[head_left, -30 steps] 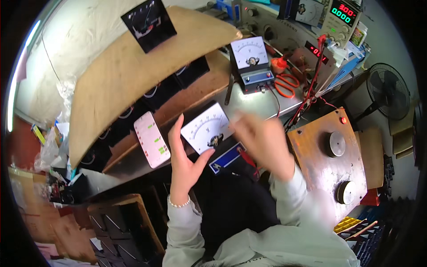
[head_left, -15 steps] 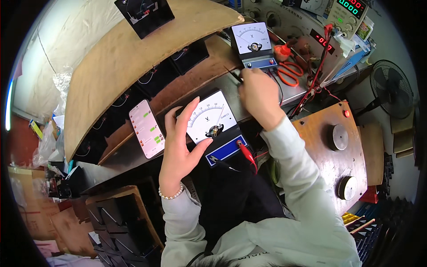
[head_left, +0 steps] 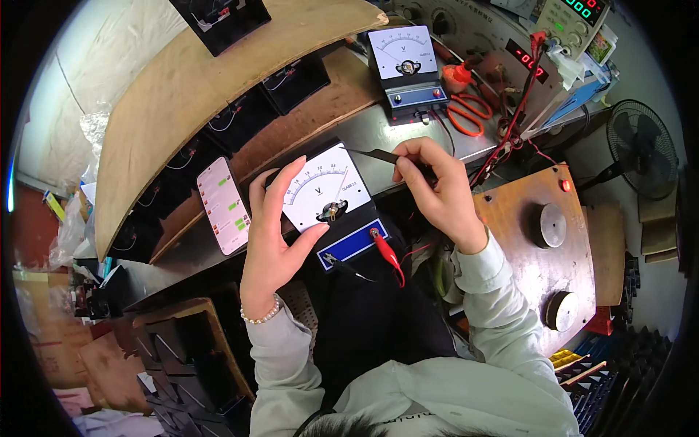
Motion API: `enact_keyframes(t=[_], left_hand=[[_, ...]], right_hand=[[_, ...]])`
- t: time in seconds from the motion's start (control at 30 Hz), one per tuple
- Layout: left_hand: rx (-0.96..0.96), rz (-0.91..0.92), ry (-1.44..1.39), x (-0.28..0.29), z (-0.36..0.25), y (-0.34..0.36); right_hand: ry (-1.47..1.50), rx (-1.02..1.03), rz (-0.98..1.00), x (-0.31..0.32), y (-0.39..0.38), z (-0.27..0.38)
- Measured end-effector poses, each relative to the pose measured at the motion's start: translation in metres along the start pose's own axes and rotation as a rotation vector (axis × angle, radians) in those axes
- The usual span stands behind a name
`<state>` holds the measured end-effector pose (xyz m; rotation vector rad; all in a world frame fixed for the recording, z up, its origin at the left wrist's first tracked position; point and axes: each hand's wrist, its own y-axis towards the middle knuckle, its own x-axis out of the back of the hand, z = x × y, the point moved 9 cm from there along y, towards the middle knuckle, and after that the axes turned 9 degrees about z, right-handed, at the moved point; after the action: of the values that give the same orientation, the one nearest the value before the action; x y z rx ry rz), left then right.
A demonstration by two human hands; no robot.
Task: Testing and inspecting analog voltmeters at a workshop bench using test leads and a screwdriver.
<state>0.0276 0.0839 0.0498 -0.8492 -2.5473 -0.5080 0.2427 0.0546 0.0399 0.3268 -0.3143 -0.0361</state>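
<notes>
My left hand [head_left: 269,244] grips the left side of an analog voltmeter [head_left: 318,178] with a white dial, black body and blue terminal strip. Its thumb lies below the dial and its fingers at the upper left edge. A red crocodile clip [head_left: 386,250] is on the right terminal; a dark clip [head_left: 333,260] sits on the left one. In my right hand [head_left: 440,193], pinched between thumb and fingers, is a dark, slim pointed tool that looks like tweezers [head_left: 378,154]. Its tip is at the dial's upper right corner; whether it touches cannot be told.
A second voltmeter [head_left: 403,54] stands on the metal bench beside orange-handled scissors [head_left: 470,115]. A phone [head_left: 222,207] lies left of my left hand. Black meter housings [head_left: 244,116] sit under a curved wooden board [head_left: 240,51]. On the right are a wooden box [head_left: 520,255] with knobs and a fan [head_left: 637,146].
My right hand has come down from beside the second voltmeter, bringing the pointed tool to the held meter's upper edge. My left hand keeps its grip. The whole view has shifted slightly.
</notes>
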Motion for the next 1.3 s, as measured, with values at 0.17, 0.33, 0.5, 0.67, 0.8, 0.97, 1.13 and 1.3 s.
enact_keyframes(t=[0.17,0.33,0.5,0.67,0.8,0.97,1.13,1.3], left_hand=[[-0.016,0.006,0.04,-0.001,0.0,0.001],[0.002,0.001,0.003,-0.002,0.002,0.001],[-0.091,-0.043,0.086,0.003,-0.003,0.001],[-0.075,-0.043,0.056,0.002,-0.002,0.002],[-0.092,-0.046,0.078,0.002,-0.006,0.002],[-0.071,-0.046,0.052,0.001,-0.004,0.003],[-0.039,-0.051,0.033,0.0,-0.002,0.002],[-0.067,-0.074,0.111,0.005,-0.003,0.001]], right_hand=[[0.038,-0.036,-0.006,-0.001,-0.002,-0.006],[-0.012,-0.068,0.009,-0.007,-0.004,-0.005],[-0.203,0.029,0.007,-0.007,-0.004,0.005],[-0.339,0.124,0.059,-0.009,-0.005,0.015],[-0.302,0.103,0.067,-0.009,-0.007,0.011],[-0.225,0.07,0.126,-0.009,-0.009,0.005],[-0.156,0.031,0.056,-0.011,-0.019,-0.006],[-0.171,0.026,0.103,-0.017,-0.02,-0.003]])
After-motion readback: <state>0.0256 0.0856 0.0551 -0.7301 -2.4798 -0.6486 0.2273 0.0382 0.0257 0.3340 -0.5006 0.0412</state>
